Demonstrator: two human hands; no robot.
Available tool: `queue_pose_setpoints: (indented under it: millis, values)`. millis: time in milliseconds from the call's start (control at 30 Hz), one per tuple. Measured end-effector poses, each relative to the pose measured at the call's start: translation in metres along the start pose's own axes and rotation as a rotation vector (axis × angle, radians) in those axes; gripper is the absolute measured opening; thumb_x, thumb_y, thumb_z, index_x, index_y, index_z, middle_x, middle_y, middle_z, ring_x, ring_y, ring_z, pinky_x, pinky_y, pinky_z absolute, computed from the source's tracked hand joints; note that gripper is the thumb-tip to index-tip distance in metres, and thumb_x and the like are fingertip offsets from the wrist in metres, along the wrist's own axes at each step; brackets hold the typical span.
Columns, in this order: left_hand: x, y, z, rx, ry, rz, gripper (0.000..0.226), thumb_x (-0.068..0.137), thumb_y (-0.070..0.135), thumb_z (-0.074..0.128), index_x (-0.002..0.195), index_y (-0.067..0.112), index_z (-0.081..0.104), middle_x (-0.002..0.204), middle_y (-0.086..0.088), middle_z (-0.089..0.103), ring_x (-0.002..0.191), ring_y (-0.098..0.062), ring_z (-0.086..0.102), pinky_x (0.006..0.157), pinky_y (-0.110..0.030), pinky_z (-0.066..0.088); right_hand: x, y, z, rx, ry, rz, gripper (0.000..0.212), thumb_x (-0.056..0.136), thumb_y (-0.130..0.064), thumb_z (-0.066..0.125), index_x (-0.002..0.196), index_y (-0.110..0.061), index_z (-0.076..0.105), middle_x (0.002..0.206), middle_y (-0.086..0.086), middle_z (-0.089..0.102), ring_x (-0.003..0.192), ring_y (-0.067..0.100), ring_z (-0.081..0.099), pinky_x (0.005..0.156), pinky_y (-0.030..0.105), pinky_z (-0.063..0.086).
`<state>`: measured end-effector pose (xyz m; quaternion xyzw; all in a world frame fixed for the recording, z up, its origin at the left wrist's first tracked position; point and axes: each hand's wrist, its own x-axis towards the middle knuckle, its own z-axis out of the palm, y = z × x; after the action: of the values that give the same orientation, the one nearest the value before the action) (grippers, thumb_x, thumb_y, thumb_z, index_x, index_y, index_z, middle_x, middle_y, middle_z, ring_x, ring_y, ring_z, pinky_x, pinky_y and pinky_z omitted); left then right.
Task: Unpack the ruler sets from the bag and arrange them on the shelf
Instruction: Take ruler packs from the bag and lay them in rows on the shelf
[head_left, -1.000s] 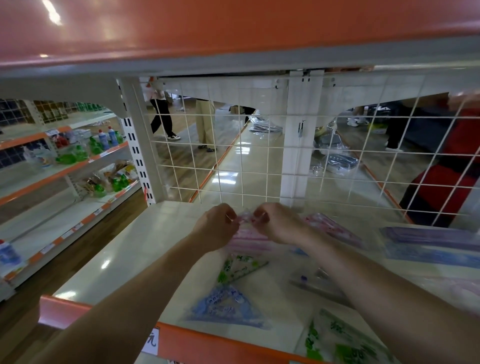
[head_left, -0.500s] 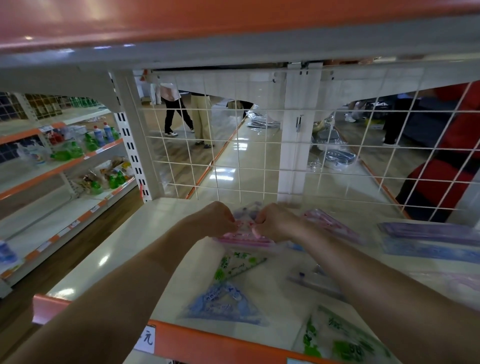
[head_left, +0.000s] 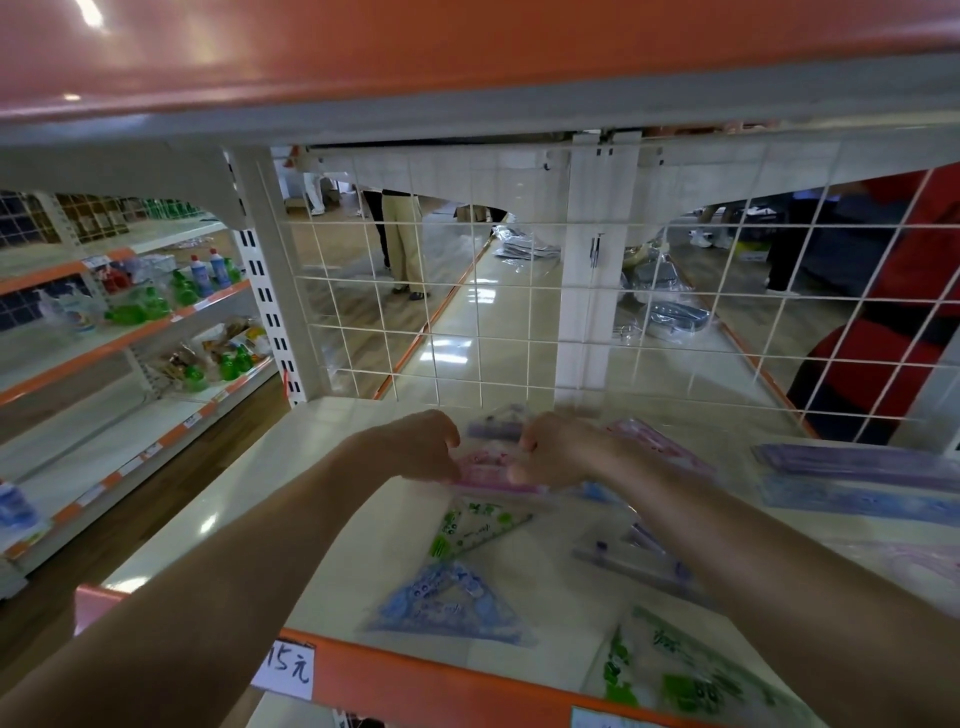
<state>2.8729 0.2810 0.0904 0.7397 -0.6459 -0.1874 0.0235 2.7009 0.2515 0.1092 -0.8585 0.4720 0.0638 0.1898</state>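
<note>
"Two hands on one packet. The left hand (head_left: 415, 447) and the right hand (head_left: 561, 449) each pinch an end of the pink ruler set (head_left: 493, 475), fingers curled in, with its lower edge down on the shelf (head_left: 322, 467)."

"Why both hands?"

"My guess is that the sleeve is thin and floppy. Held at both ends it stays square while it is lined up. It heads a row: the green triangle set (head_left: 478, 525) lies just on the near side of the grip, and the blue triangle set (head_left: 447, 603) nearer again. Whether those two overlap I can't tell."

"Any room to move?"

"Little beyond the grip. A purple set (head_left: 496, 428) lies just past the knuckles, then the wire grid (head_left: 467, 312) closes the back. Right of the grip another pink set (head_left: 660, 441) sits close by the wrist, and purple packets (head_left: 857, 462) are stacked well off that way. Left of the grip the board shows uncovered out to its edge, so I'd call that the free side. Toward the person, the orange lip (head_left: 415, 680) with its price tag (head_left: 288, 665) bounds the front, and a green packet (head_left: 675, 680) lies just behind it."

"And the bag?"

"I can't see it from here."
</note>
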Motion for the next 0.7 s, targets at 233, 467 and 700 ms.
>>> queue_pose_setpoints:
  millis: [233,467,700]
  values:
    - [0.002,0.007,0.013,0.161,0.046,0.003,0.037,0.09,0.027,0.059,0.125,0.017,0.058,0.123,-0.006,0.057,0.106,-0.022,0.059,0.086,-0.03,0.052,-0.009,-0.009,0.004,-0.066,0.034,-0.049,0.041,0.091,-0.025,0.059,0.131,-0.018,0.054,0.131,0.01,0.054,0.115,0.025,0.055,0.073,0.024,0.035]
    - [0.006,0.011,0.012,0.182,0.024,0.019,0.026,0.09,0.025,0.059,0.111,0.011,0.065,0.108,-0.006,0.065,0.096,-0.021,0.063,0.075,-0.026,0.051,-0.006,-0.007,0.007,-0.082,0.037,-0.015,0.041,0.089,-0.027,0.061,0.124,-0.006,0.056,0.113,0.011,0.058,0.106,0.023,0.057,0.072,0.025,0.037]
    - [0.005,0.014,0.012,0.172,0.015,0.012,0.03,0.09,0.023,0.06,0.116,0.009,0.062,0.112,-0.007,0.063,0.097,-0.021,0.062,0.079,-0.027,0.051,-0.006,-0.01,0.006,-0.112,0.03,-0.02,0.044,0.09,-0.025,0.06,0.13,-0.009,0.052,0.106,0.007,0.05,0.096,0.021,0.053,0.068,0.025,0.039]
